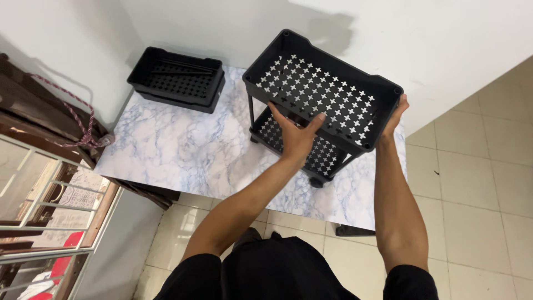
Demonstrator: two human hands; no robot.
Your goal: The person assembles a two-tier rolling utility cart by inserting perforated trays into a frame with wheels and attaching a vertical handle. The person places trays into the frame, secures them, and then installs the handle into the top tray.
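Two hands on one black rack (311, 119), that's what we log. Rack has two perforated trays on thin posts: top tray (325, 86) with cross-shaped holes, tilted toward us, lower tray (277, 133) under it. It stands on the marble-pattern counter (183, 150), at the right half, close to the near edge and right edge.

Left hand (294, 136) lies flat against the near long wall of the top tray, fingers spread, thumb up over the rim. Right hand (395, 116) wraps the right short end of the same tray, fingers curled round the corner. Hands are well apart, one per side, both pressed on the tray; we can't tell how hard the grip is.

We see a dark foot or caster (316, 181) at the rack's near corner, just inside the counter's near edge. Little margin there.

Open room: the whole left and middle of the counter is bare marble. At the far left corner, against the wall (222, 22), sit stacked trays (177, 80), same black kind, with thin rods lying in the upper one. Well apart from the rack.

Beyond the counter's right edge, tiled floor (477, 183). Left of the counter, a wooden frame with a rope (78, 111), and a glass pane (44, 200) below it.
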